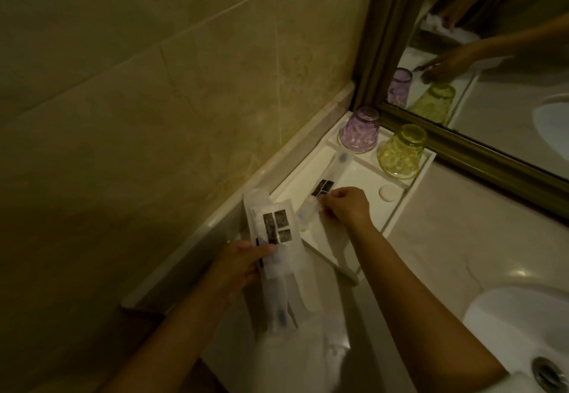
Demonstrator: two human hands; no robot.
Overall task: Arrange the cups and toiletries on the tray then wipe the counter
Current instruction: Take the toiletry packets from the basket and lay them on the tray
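A white tray (397,207) sits in the counter's corner against the wall and mirror. At its far end stand two upturned cups, a purple cup (359,129) on the left and a yellow cup (400,152) on the right. My right hand (345,204) pinches the near end of a long clear toiletry packet (331,177) that lies in the tray along its left side. My left hand (243,261) holds a bundle of clear toiletry packets (274,238) with dark labels above the counter, left of the tray.
A white sink basin (523,331) with a metal drain (549,372) lies at the lower right. A framed mirror (492,53) runs along the back. The tiled wall (154,84) borders the left. A round recess (389,192) shows in the tray.
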